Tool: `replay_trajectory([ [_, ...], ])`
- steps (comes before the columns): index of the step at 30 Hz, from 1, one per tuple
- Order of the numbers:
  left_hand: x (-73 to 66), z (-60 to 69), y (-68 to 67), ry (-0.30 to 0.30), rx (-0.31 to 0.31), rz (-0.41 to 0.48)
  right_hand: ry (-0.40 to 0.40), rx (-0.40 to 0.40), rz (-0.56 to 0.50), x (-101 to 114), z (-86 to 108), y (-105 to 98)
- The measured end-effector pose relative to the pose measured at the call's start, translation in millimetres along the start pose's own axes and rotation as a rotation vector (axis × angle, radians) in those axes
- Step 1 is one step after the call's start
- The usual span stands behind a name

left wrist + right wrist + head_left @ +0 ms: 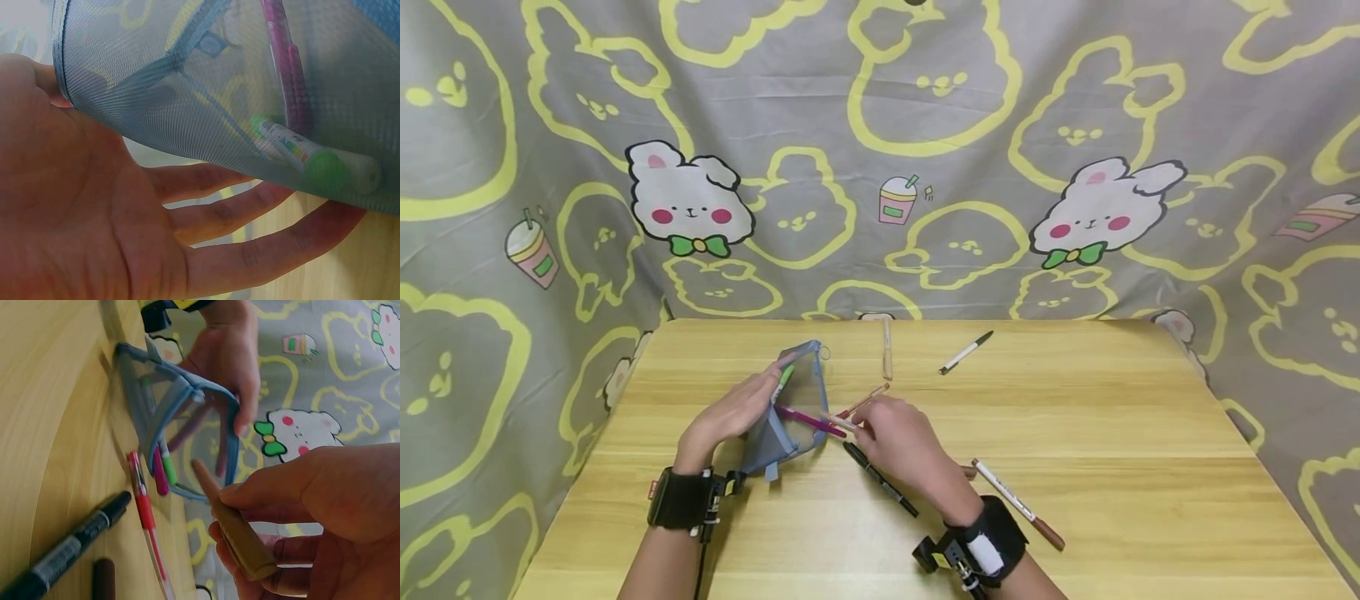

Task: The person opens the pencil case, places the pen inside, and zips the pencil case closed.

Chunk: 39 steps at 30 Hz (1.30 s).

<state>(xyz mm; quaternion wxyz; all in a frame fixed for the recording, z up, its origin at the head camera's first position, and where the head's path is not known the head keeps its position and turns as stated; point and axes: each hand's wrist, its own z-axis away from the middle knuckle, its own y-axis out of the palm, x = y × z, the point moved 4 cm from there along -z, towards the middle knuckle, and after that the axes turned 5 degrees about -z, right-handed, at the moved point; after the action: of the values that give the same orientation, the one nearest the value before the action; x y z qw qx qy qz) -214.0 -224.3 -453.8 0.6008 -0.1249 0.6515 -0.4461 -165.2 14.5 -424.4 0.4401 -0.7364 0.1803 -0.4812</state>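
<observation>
- My right hand (898, 437) pinches a tan pen (240, 537) at the mesh pouch (767, 446) mouth.
- My left hand (737, 412) supports the pouch, fingers nearly straight.
- Green marker (783, 382) inside; magenta pen (808, 420) pokes out.

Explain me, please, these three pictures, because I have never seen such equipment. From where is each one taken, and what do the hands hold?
There is no robot here: these are a person's bare hands, with a camera worn on each wrist. The wide picture comes from a camera on the head, looking forward and down. The two close pictures come from the wrist cameras, one for each hand's work.

The left hand holds a mesh pouch whose mouth is open; a green marker and a magenta pen are in it. The right hand holds a tan pen, its tip towards the opening. On the wooden table lie other pens, including a black marker and a white marker with a brown cap.
</observation>
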Motion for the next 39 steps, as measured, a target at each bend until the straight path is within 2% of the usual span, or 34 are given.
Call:
replay_trajectory([
  [11, 1.5, 1.7, -0.9, -0.034, 0.002, 0.01, -0.087, 0.049, 0.128, 24.1, -28.4, 22.0],
  [18, 3.0, 1.9, -1.7, -0.067, 0.02, 0.027, -0.078, 0.063, 0.184, 29.2, -43.8, 34.7],
  [22, 3.9, 2.5, -1.9, -0.079, 0.023, 0.035, -0.068, 0.06, 0.254, 33.2, -51.1, 40.5],
  [25, 4.5, 3.0, -1.6, -0.071, 0.028, 0.044, -0.046, 0.047, 0.285, 35.2, -57.0, 44.5],
  [36, 4.7, 1.9, -5.2, -0.038, 0.012, 0.02, 0.07, -0.011, 0.173, 40.7, -85.5, 55.9],
  [39, 5.4, 1.9, -4.9, -0.044, 0.015, 0.02, 0.107, 0.002, 0.041, 38.9, -91.3, 59.6],
])
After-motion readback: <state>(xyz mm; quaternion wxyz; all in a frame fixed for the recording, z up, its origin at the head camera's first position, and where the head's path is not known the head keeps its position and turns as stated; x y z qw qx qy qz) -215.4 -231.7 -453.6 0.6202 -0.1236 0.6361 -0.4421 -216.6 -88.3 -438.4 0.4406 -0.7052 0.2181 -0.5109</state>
